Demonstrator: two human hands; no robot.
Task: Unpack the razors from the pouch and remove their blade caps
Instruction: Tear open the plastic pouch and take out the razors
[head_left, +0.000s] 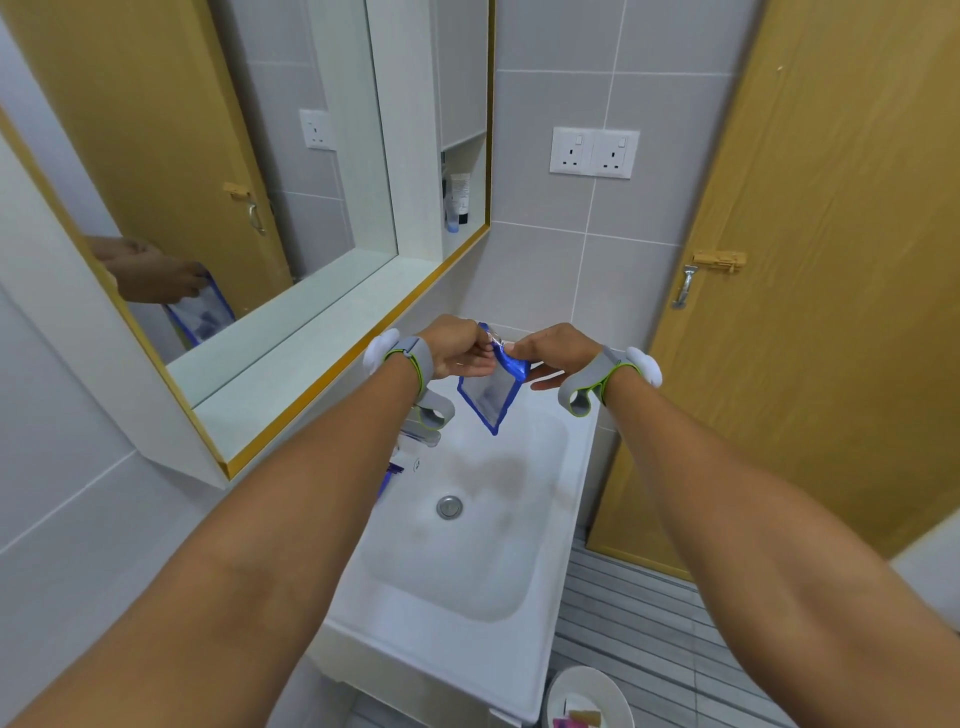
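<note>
Two hands (511, 351), one pouch (491, 392), one sink (550, 649)

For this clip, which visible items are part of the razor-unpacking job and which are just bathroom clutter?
Part of the job:
- blue-edged pouch, held over the sink
- left hand and right hand, both gripping its top edge
- blue item on the sink's left ledge, possibly a razor, hard to tell

Lying about:
- sink
- tubes in the mirror cabinet niche
- bin on the floor
- wall sockets
</note>
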